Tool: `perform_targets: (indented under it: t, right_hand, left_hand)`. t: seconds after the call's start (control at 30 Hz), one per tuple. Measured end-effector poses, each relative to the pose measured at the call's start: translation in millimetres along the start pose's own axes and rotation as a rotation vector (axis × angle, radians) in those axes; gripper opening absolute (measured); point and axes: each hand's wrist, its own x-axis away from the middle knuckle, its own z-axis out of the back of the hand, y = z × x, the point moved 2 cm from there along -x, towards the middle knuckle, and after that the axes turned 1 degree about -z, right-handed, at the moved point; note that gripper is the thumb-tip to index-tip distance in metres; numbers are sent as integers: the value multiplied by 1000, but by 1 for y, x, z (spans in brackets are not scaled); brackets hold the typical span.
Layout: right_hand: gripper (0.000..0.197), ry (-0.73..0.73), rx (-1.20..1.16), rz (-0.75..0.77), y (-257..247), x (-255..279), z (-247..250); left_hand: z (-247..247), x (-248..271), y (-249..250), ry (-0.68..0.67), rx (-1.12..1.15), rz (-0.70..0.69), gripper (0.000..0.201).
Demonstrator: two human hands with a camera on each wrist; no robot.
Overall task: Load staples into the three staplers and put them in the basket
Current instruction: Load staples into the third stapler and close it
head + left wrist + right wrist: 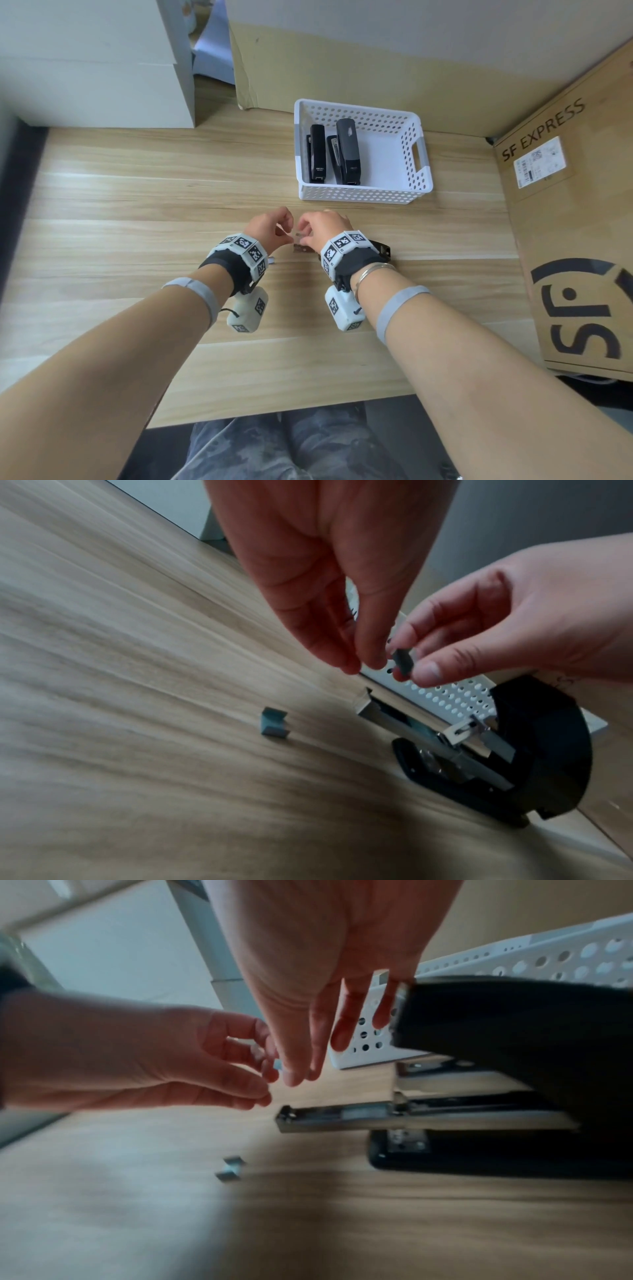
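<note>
My left hand point(274, 224) and right hand point(320, 224) meet fingertip to fingertip above the wooden table. Between them is a short grey staple strip point(402, 660): the right thumb and forefinger pinch it, and the left fingertips point(375, 661) pinch its end. Just below lies the third black stapler point(479, 750), opened, with its metal magazine point(342, 1115) exposed and pointing left. A small loose piece of staples point(274, 725) lies on the table beside the magazine. Two black staplers point(317, 154) point(347, 150) lie side by side in the white perforated basket point(363, 197).
A large SF Express cardboard box point(575, 240) stands along the table's right side. White boxes point(96, 68) are stacked at the back left, and a cardboard sheet point(342, 68) leans behind the basket. The table's front edge is near my lap.
</note>
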Motion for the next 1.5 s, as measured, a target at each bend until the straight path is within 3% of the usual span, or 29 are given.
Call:
perform_targets:
  t: [0.13,0.63,0.8,1.03,1.1,1.3,1.5]
  right_hand:
    - [16,-49,138,9,10,3,-6]
    - [16,-26,308,-20,8,1,-22]
    - [26,-35,279,-93,6,-2,-20]
    - [18,-91,304,-152,4,-3,-18]
    - [24,-87,299,-171,4,-1,-15]
    - [25,-44,277,-171,8,6,-16]
    - [21,25,195,-94,11,10,-19]
  left_hand:
    - [-9,0,-6,-103,-56,77,29]
    - [-17,-1,-9,-131,-63,58,22]
    - [-11,-1,-11,-149,-148,53,28]
    - [2,5,-31,-213,-326,122,34]
    - [2,7,-33,-221,-347,131,37]
    - [-2,10,-33,-245,-428,142,29]
    - [-4,12,-27,-145,-326,126,20]
